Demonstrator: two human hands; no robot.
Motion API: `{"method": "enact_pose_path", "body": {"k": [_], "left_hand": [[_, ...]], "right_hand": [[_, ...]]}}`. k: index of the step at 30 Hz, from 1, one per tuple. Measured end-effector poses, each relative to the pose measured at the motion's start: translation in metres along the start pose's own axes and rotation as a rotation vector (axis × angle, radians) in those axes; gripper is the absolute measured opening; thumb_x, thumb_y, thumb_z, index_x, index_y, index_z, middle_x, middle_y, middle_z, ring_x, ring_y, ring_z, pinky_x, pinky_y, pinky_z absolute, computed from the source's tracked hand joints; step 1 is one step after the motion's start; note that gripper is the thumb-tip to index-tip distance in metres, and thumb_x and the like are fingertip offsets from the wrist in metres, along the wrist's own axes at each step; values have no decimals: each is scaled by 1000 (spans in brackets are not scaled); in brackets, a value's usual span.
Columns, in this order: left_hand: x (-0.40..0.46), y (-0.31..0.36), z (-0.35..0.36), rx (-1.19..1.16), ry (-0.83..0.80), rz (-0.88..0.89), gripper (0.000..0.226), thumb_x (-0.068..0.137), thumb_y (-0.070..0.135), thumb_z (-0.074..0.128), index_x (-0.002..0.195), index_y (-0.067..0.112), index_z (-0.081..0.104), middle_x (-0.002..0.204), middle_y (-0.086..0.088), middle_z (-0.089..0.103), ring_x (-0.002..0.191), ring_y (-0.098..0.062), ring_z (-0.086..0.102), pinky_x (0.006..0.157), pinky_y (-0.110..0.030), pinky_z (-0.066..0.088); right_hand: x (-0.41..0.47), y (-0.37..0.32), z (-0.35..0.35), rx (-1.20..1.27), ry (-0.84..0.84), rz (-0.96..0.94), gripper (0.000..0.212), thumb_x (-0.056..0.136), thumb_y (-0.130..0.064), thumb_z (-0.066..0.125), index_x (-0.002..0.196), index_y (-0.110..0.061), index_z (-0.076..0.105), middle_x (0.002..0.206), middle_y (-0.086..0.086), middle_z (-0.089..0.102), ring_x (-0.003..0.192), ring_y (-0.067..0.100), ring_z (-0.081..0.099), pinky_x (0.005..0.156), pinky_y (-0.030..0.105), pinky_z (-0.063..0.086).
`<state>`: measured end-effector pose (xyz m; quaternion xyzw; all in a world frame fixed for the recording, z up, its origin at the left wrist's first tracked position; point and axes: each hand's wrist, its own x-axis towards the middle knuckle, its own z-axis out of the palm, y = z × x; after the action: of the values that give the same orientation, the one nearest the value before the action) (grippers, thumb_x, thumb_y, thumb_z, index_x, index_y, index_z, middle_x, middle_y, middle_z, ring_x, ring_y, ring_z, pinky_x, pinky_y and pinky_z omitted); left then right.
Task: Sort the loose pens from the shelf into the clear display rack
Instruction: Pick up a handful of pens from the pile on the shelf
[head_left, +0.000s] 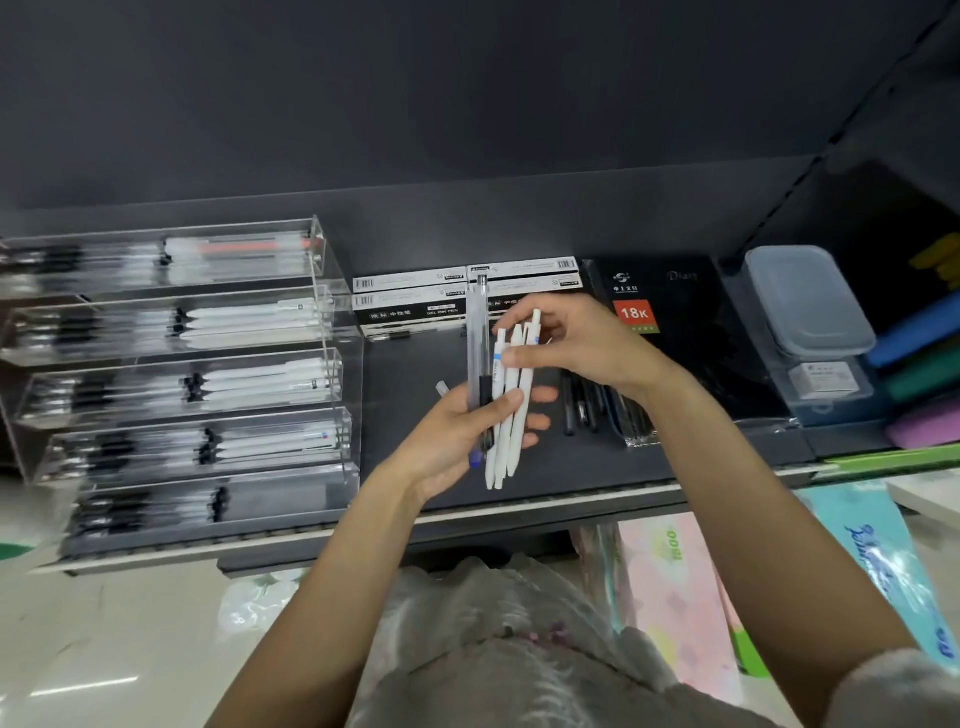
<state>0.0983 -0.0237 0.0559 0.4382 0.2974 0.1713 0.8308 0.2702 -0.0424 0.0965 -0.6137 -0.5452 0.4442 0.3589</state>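
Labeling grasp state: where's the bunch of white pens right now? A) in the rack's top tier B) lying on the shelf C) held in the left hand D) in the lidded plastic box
C: the left hand grips the white pens above the shelf, with the right hand pinching their tops.

Beyond the fingertips, black-and-white pen boxes (410, 301) are stacked against the back wall. Right of the fingers lies a black diary (691, 322), then clear plastic containers (810, 306), stacked. Below, tissue packs (675, 587).

white pens (511, 400), clear pen (477, 332), dark grey shelf (415, 405), black diary (670, 322)
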Motion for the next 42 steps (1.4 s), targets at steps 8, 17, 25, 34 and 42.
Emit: {"method": "enact_pose_path", "body": {"k": [8,17,25,34,42], "left_hand": [[-14,-6,-2,8,-25,-11,22,96,6,46,114,11,59,98,-1,73,82,-13,69,71,-25,56],[-19,-11,-5,43,-80,18,30,95,7,47,124,14,56,86,5,65,74,-9,58,76,-28,55],[-18,-14,-3,41,-88,5,29,97,11,46,125,12,56,84,5,65,72,-9,58,74,-27,55],[-11,-15,-2,56,-54,5,28,98,13,45,124,11,55,89,0,70,73,-10,61,73,-27,55],[-3,-19,2,106,-11,43,21,99,14,44,115,12,57,95,-1,70,80,-12,68,75,-26,56]], "right_hand": [[-2,-9,2,-81,-76,59,18,79,-15,74,95,-8,70,71,-2,69,50,1,55,48,15,44],[2,-9,-5,-30,42,-14,19,76,-11,75,95,-15,71,83,-7,65,79,1,56,75,14,46],[-2,-15,-8,-172,-115,38,20,80,-17,73,100,-18,70,89,11,69,72,3,58,62,22,50],[-1,-16,-6,-363,39,-75,23,70,-24,81,90,-27,70,98,-1,52,64,8,59,57,16,51],[2,-13,-16,-293,31,-109,13,70,-21,80,78,-28,72,100,4,50,65,3,52,55,14,48]]}}
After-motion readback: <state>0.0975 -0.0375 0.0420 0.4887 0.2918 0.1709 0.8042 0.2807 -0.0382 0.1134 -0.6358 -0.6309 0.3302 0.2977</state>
